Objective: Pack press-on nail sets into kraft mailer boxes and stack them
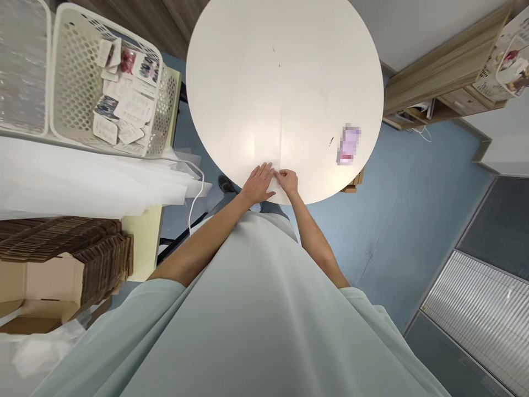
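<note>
A thin, pale sheet (268, 135) lies on the round white table (231, 66), almost the same colour as the top. Only its right edge shows plainly; whether it is paper or plastic I cannot make out. My left hand (258, 184) rests flat on its near end with the fingers stretched out. Just to the right, my right hand (287, 181) has thumb and forefinger pinched together at the sheet's near right edge, close to the left fingertips.
A pixelated purple item (349, 144) lies on the table's right side. At left stand a white basket (70, 71) of small cards, white sheeting (91, 179) and stacked cardboard (99, 259). A white cable (198, 198) hangs beside them. A wooden cabinet (438, 71) stands at right.
</note>
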Demonstrator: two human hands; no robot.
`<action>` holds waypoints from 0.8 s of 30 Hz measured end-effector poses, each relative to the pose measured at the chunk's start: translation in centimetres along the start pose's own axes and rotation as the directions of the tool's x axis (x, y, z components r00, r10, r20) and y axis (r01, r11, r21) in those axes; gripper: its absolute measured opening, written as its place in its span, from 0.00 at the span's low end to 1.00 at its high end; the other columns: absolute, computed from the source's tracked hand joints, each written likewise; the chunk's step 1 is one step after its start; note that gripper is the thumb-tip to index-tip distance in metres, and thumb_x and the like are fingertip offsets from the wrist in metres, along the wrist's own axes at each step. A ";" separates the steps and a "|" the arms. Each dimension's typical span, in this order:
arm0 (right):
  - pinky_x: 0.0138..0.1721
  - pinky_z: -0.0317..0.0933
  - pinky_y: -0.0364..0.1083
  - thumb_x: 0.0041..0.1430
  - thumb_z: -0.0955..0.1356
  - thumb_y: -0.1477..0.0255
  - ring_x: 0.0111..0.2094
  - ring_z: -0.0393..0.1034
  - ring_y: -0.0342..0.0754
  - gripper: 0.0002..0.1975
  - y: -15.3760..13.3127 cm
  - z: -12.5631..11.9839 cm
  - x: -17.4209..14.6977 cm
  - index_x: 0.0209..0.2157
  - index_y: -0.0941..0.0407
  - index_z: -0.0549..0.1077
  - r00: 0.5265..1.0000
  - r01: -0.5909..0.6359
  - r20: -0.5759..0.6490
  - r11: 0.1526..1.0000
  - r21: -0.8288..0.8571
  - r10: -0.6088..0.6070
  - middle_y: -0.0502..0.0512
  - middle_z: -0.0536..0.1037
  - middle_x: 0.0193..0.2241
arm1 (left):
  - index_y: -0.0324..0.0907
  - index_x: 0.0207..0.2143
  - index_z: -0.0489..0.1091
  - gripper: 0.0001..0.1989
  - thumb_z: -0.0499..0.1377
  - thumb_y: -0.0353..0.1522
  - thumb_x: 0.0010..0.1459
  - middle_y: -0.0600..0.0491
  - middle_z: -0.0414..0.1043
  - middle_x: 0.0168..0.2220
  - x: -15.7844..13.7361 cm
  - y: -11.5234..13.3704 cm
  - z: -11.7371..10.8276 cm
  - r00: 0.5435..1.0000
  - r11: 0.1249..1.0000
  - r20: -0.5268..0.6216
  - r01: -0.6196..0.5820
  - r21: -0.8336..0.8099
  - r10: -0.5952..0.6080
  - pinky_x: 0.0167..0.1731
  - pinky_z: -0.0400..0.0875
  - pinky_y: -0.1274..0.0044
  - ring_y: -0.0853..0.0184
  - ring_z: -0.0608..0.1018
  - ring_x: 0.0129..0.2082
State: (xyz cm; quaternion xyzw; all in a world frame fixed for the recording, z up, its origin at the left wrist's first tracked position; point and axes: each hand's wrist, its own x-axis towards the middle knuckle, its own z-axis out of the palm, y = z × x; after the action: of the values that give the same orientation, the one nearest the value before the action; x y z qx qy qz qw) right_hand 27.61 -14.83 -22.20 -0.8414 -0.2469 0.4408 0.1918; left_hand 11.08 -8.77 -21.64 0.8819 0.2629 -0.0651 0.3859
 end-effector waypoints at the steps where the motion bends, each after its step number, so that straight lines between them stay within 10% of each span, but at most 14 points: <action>1: 0.46 0.72 0.47 0.67 0.72 0.57 0.38 0.80 0.51 0.16 0.1 0.0 0.1 0.34 0.56 0.80 1.000 -0.003 0.005 1.000 0.020 0.003 0.55 0.86 0.35 | 0.30 0.80 0.49 0.50 0.65 0.38 0.62 0.29 0.45 0.81 0.0 -0.1 0.1 1.000 1.000 0.010 0.006 0.011 -0.006 0.78 0.42 0.50 0.40 0.48 0.82; 11: 0.51 0.74 0.51 0.67 0.74 0.60 0.44 0.82 0.54 0.17 0.4 -0.6 0.0 0.49 0.57 0.80 1.000 -0.013 0.024 1.000 -0.014 0.013 0.60 0.87 0.42 | 0.34 0.73 0.62 0.39 0.57 0.25 0.59 0.31 0.62 0.74 -0.2 -1.0 -0.2 0.997 0.997 -0.032 0.074 0.013 -0.073 0.73 0.58 0.52 0.43 0.61 0.77; 18: 0.67 0.66 0.59 0.70 0.60 0.82 0.69 0.68 0.56 0.29 0.4 -2.8 -2.0 0.67 0.54 0.72 0.892 0.452 0.150 0.837 -0.310 -0.427 0.62 0.72 0.71 | 0.39 0.70 0.64 0.36 0.61 0.26 0.59 0.33 0.60 0.74 -0.5 -0.9 -0.7 0.987 0.986 0.013 0.163 -0.018 -0.163 0.64 0.71 0.55 0.43 0.74 0.66; 24: 0.70 0.63 0.61 0.64 0.62 0.86 0.71 0.63 0.58 0.34 0.6 -3.2 -1.6 0.69 0.56 0.70 0.820 0.564 0.324 0.763 -0.315 -0.472 0.60 0.68 0.74 | 0.39 0.67 0.69 0.31 0.62 0.29 0.61 0.36 0.63 0.71 -0.2 -1.0 -1.9 0.981 0.977 0.036 0.193 -0.086 -0.191 0.62 0.73 0.58 0.44 0.78 0.61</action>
State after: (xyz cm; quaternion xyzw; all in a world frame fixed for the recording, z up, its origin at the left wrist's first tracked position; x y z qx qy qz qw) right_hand 29.70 -16.63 -19.77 -0.7046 -0.5752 0.4027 0.1028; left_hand 10.18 -6.95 -20.95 0.8333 0.3442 -0.1025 0.4203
